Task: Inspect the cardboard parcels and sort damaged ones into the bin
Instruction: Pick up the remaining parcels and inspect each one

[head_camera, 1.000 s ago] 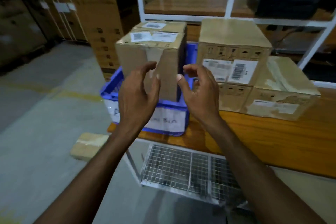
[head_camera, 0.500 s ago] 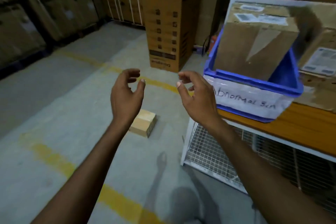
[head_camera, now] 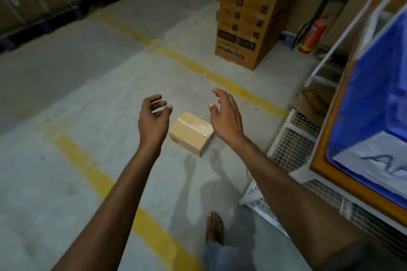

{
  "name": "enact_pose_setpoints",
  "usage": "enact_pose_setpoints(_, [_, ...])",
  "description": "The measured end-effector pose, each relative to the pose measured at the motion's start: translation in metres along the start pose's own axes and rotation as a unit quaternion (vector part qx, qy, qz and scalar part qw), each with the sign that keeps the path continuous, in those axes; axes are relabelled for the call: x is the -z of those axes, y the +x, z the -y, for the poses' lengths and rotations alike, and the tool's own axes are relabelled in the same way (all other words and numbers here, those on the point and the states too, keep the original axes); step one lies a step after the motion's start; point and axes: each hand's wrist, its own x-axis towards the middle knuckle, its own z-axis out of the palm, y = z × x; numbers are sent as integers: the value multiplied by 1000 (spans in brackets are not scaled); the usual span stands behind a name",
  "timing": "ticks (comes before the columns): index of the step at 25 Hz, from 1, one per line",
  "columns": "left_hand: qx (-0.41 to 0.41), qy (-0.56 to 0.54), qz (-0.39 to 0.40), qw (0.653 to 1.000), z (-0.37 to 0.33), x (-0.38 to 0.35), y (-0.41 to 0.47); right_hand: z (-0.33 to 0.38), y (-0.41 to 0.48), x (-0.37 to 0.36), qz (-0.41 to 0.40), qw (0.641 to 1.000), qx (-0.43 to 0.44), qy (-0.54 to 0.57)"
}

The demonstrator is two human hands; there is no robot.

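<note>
Fingers (head_camera: pixel 161 103) of both hands are hanging spread and empty above the small taped parcel (head_camera: pixel 191 132) lying on the concrete floor (head_camera: pixel 88 72), apparently reaching to collect it next for inspection.

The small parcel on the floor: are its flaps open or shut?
Shut. The small parcel lies flat, with clear tape running across its closed top seam.

Dim concrete floor (head_camera: pixel 66 86) with yellow lines (head_camera: pixel 220 81), tall carton (head_camera: pixel 244 13).

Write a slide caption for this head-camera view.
Both empty hands, left and right, reach toward a small taped cardboard parcel lying on the warehouse floor.
</note>
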Motion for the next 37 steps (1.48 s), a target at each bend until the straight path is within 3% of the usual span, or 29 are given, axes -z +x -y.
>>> enact_pose_setpoints(4, [79, -7, 0, 997, 81, -38, 68, -69, 62, -88, 51, 994, -80, -48])
enact_pose_setpoints(9, [148, 9, 1, 989, 228, -78, 148, -178, 108, -216, 97, 987, -107, -77])
enact_pose_setpoints(15, [203, 10, 8, 979, 423, -134, 236, -331, 145, -358, 134, 977, -97, -132])
enact_pose_setpoints(21, [271, -7, 46, 961, 574, -200, 280, -457, 185, -457, 224, 951, -60, -206])
enact_pose_setpoints(24, [275, -18, 53, 960, 635, -227, 297, -505, 208, -498, 232, 935, -62, -260])
enact_pose_setpoints(28, [320, -17, 82, 944, 693, -248, 314, -555, 234, -528, 296, 896, -115, -310])
enact_pose_setpoints(31, [322, 1, 96, 942, 712, -256, 317, -570, 245, -531, 308, 893, -148, -291])
enact_pose_setpoints(34, [291, -14, 89, 952, 709, -241, 309, -558, 240, -520, 290, 899, -167, -281])
enact_pose_setpoints(37, [223, -19, 97, 970, 685, -208, 306, -521, 215, -503, 190, 933, -217, -218])
